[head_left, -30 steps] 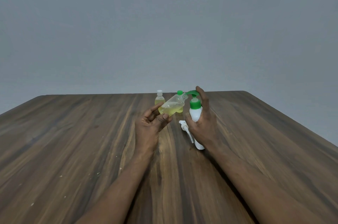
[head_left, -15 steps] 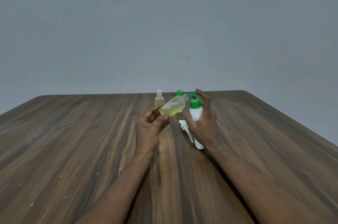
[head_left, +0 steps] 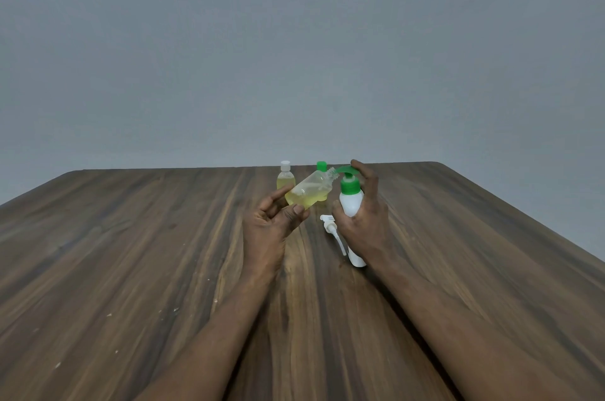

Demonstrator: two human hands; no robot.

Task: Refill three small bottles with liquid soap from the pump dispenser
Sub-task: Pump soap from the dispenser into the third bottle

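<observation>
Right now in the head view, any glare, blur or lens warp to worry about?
Head view: soft even light, no hard shadows. Wide-angle warp bows the table edges. Clear bottle in left hand and pump dispenser in right hand look small, slightly soft.

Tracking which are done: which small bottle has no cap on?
The tilted clear bottle in the left hand, its open neck at the pump spout. The white-capped bottle and green-capped bottle stand closed behind.
</observation>
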